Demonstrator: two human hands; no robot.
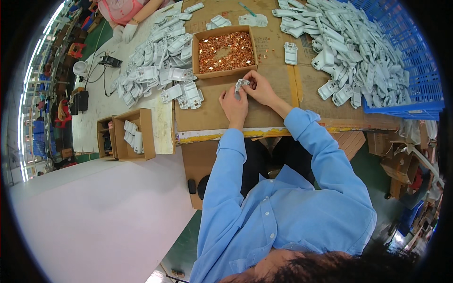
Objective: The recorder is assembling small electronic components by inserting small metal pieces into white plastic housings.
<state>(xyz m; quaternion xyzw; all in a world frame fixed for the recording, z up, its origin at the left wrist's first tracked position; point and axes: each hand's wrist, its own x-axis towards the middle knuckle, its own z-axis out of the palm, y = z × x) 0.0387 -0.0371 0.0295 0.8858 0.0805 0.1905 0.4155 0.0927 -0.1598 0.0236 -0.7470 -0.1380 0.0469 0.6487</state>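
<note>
Between my two hands, above the cardboard-covered table (214,113), is a small white plastic housing (241,83). My left hand (233,106) has its fingers closed around the housing's lower left side. From the right, the fingertips of my right hand (260,88) pinch together at its upper edge; whether they also hold a small part is too small to tell. Just beyond my hands stands a shallow cardboard box (194,57) filled with small copper-coloured metal pieces (226,53).
White housings (163,52) lie heaped to the left, and a larger heap (349,52) spills from a blue plastic crate (420,111) at right. One housing (290,53) lies apart. Small cardboard boxes (148,134) stand at the left edge. Another person's gloved hands (123,33) rest at far left.
</note>
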